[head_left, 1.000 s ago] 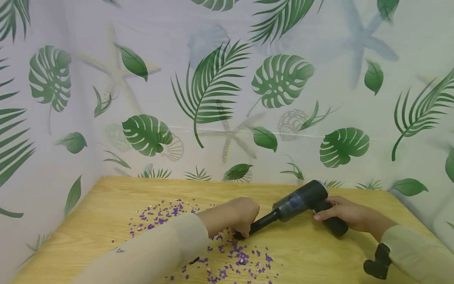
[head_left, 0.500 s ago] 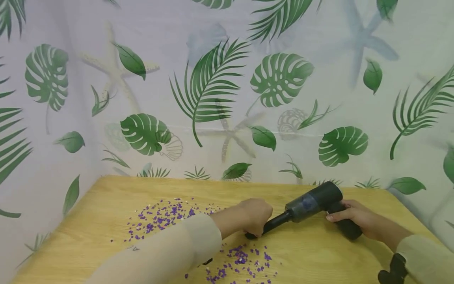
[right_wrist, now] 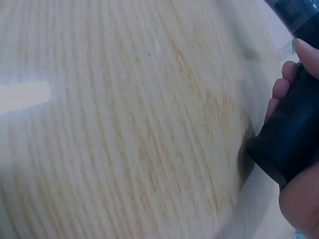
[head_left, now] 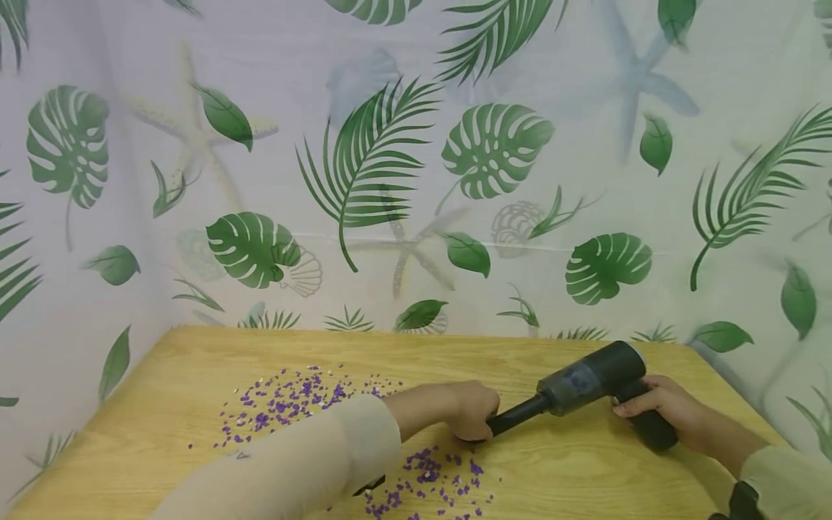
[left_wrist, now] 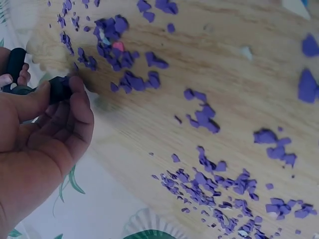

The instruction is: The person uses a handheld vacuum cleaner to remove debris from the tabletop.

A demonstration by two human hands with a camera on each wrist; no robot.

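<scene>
A black handheld vacuum cleaner (head_left: 578,381) with a see-through section in its body lies slanted over the table in the head view. My right hand (head_left: 672,410) grips its handle (right_wrist: 291,127), fingers and thumb wrapped round. At the other end, my left hand (head_left: 469,410) holds the narrow nozzle (head_left: 520,415) near its tip. Thumb and fingers pinch the black nozzle end (left_wrist: 61,89) in the left wrist view. Purple scraps (head_left: 425,466) lie on the table just below and left of that hand. Whether the nozzle touches the tabletop is hidden by the left hand.
More purple scraps (head_left: 286,401) are spread over the table's left half, partly behind the left sleeve (head_left: 312,462). A few pale bits and a pink one (left_wrist: 118,46) lie among them. A leaf-printed cloth (head_left: 390,180) rises behind the wooden table (head_left: 585,477).
Both hands have moved to the right together with the vacuum cleaner, its nozzle shifting away from the left-hand scraps. The head view has turned slightly right. Both grips stay as they were.
</scene>
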